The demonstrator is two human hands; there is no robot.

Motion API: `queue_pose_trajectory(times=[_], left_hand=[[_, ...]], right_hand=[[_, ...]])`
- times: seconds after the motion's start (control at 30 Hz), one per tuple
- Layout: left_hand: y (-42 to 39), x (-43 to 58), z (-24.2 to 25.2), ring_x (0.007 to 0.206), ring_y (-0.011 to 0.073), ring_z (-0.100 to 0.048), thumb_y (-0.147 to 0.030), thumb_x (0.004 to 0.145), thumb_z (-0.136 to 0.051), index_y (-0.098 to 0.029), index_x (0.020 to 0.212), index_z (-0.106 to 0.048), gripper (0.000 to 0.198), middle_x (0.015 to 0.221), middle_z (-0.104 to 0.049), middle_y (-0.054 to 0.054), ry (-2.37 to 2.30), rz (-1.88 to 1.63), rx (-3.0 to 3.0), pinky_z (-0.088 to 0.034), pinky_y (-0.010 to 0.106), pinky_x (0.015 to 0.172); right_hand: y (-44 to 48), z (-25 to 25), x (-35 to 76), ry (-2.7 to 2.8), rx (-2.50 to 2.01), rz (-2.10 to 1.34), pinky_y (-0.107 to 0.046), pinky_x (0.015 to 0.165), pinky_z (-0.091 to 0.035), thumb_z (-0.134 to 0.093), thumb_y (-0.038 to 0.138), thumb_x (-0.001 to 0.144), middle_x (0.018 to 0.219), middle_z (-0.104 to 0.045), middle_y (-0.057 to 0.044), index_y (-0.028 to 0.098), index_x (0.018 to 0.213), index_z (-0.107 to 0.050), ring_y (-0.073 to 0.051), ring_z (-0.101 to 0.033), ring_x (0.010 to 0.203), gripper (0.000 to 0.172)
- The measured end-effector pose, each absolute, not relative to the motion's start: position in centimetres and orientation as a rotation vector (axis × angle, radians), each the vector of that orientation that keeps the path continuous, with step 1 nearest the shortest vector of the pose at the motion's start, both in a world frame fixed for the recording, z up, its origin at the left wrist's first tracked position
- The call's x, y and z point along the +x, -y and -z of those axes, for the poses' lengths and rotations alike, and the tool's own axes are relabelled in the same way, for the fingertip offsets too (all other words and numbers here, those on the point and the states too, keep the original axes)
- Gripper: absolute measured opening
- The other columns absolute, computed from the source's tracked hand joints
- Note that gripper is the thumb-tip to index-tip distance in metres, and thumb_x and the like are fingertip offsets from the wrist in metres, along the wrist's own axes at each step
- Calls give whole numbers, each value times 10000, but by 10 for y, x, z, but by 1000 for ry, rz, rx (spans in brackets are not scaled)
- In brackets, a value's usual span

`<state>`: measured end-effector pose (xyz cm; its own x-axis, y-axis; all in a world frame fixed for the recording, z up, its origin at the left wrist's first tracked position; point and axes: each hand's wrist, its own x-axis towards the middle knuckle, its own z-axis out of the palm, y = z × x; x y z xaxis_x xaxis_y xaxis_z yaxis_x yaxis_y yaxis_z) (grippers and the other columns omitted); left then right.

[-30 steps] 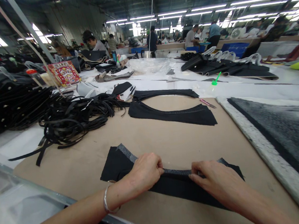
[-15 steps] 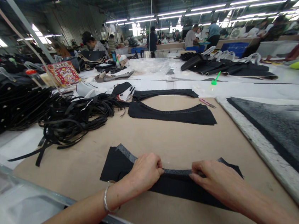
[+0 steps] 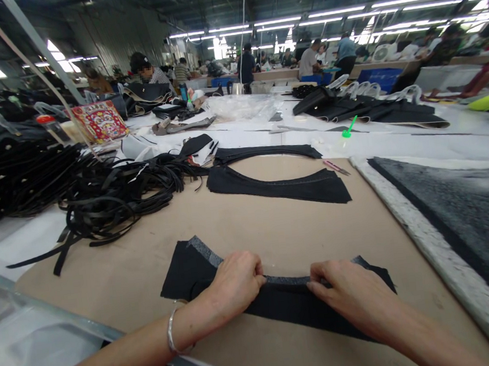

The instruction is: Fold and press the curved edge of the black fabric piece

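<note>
A curved black fabric piece (image 3: 292,307) lies on the tan board (image 3: 136,281) in front of me, with a grey strip along its inward-curving far edge. My left hand (image 3: 239,279) pinches that edge left of the middle, fingertips pressed together. To the right, my right hand (image 3: 340,283) pinches the same edge between thumb and bent fingers. A short stretch of grey strip shows between the two hands. Farther back on the board rest similar curved black pieces (image 3: 275,188), with another stack (image 3: 267,151) behind them.
Left of the board lies a tangle of black straps (image 3: 102,204), beside a pile of black pieces (image 3: 12,178). Pink-handled snips (image 3: 334,166) sit near the far right, with a green bottle nozzle (image 3: 349,128) behind. A thick pale slab (image 3: 409,218) carries grey material at right. People work in the background.
The whole view has shifted slightly. Both hands keep their pinch on the fabric edge, with hardly any movement along it.
</note>
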<state>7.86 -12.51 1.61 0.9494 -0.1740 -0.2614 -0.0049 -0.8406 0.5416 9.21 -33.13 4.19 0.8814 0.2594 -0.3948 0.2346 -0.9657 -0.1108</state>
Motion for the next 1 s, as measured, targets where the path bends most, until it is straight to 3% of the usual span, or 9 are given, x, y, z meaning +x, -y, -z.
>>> queue_pose_trajectory(times=[0.37, 1.0], left_hand=[[129, 77, -11, 681, 176, -622, -184, 771, -592, -192, 727, -664, 85, 708, -688, 22, 156, 388, 2608, -345, 247, 586], [132, 80, -13, 668, 157, -592, -169, 788, -606, -189, 718, -627, 76, 674, -648, -8, 118, 471, 2607, -296, 235, 581]], right_hand=[[332, -39, 91, 461, -3032, -542, -270, 525, -273, -472, 263, 856, 764, -711, -68, 216, 749, -669, -229, -671, 727, 229], [329, -41, 87, 486, -3042, -492, -311, 608, -445, -536, 246, 850, 781, -714, -142, 149, 812, -703, -297, -692, 788, 196]])
